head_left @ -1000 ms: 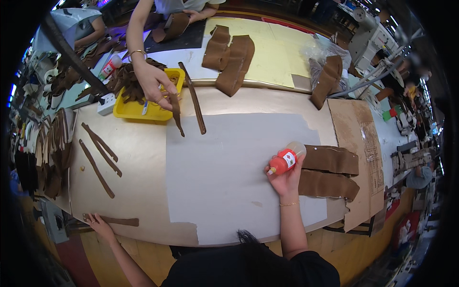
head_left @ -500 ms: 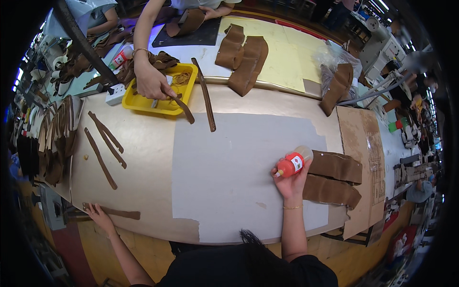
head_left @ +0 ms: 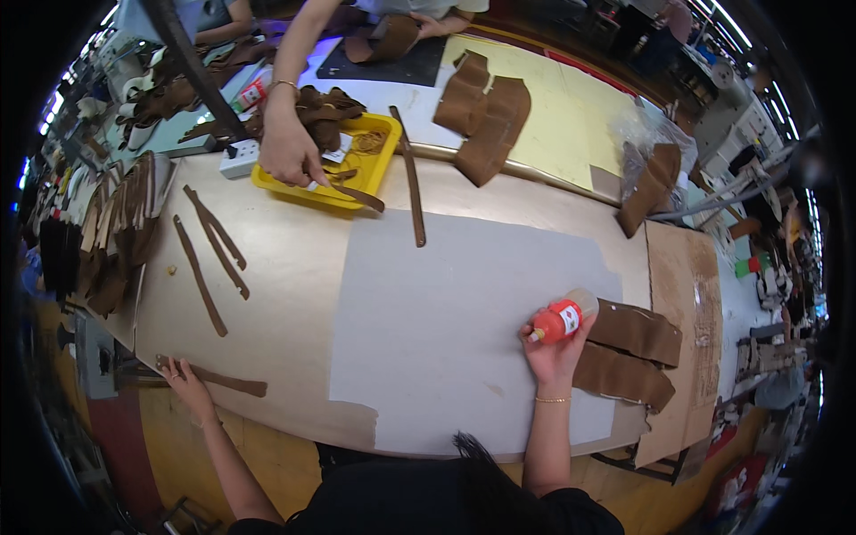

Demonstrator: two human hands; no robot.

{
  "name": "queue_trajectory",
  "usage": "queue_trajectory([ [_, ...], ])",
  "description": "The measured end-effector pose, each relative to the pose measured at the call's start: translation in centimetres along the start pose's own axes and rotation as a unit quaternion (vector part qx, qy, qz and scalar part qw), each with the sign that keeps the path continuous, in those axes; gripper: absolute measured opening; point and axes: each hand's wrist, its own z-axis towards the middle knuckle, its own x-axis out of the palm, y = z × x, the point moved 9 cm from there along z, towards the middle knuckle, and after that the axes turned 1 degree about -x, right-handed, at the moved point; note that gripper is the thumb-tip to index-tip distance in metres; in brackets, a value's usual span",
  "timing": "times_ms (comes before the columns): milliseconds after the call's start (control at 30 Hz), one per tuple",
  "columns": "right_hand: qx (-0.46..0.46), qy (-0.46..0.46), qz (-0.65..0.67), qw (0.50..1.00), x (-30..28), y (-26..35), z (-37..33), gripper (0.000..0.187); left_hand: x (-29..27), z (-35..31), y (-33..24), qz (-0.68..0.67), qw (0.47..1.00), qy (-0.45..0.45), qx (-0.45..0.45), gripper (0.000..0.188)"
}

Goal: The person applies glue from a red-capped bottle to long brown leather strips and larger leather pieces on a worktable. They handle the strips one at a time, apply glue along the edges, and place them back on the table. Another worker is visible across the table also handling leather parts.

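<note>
My right hand (head_left: 555,361) is wrapped round a squeeze bottle (head_left: 560,322) with a red front part, a white label and a pale clear base. The bottle is tilted above the grey sheet (head_left: 446,303), its nozzle pointing left and toward me. At the near left table edge, the outstretched fingers of my left hand (head_left: 190,390) rest over one end of a brown strip (head_left: 234,383); its far end lies bare on the table. Three more brown strips (head_left: 201,276) lie beyond it. Just right of the bottle are two wide brown pieces (head_left: 629,374).
Across the table a co-worker's hand (head_left: 290,156) holds a brown strip (head_left: 361,198) at a yellow tray (head_left: 330,198). Another strip (head_left: 411,178) lies beside the tray. Brown pieces hang in a bundle (head_left: 116,232) at left. Cardboard (head_left: 682,339) covers the right end.
The whole view has shifted, so most things appear farther right. The co-worker's strip has swung up slightly toward the tray's rim. Both my hands keep nearly the same places on the table.
</note>
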Motion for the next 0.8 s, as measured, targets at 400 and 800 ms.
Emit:
queue_trajectory([
  [400, 0.008, 0.051, -0.006, 0.999, 1.7, -0.6, 0.1, 0.058, -1.5, -0.8, 2.2, -0.106, 0.983, -0.135, -0.07, 0.071],
  [800, 0.001, 0.047, -0.019, 0.999, 1.7, -0.3, -0.1, 0.058, -0.2, -1.0, 3.1, -0.136, 0.981, -0.086, -0.108, 0.077],
])
